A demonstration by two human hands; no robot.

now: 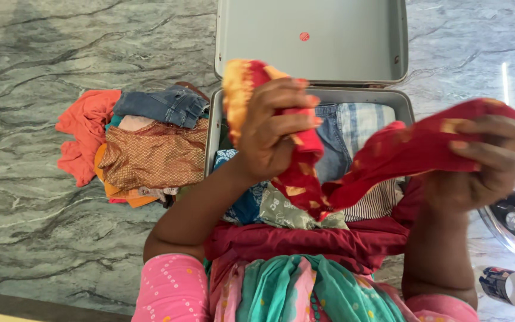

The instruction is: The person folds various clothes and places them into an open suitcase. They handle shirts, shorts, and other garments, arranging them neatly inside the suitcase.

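Marble floor — left hand and right hand both clamped on red cloth above open suitcase.

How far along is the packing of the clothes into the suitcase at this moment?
Done: the open grey suitcase already holds several clothes, among them denim and a checked cloth. In hand: the left hand and right hand both grip a red and gold cloth above it. Left: a pile of clothes lies on the marble floor beside the suitcase.
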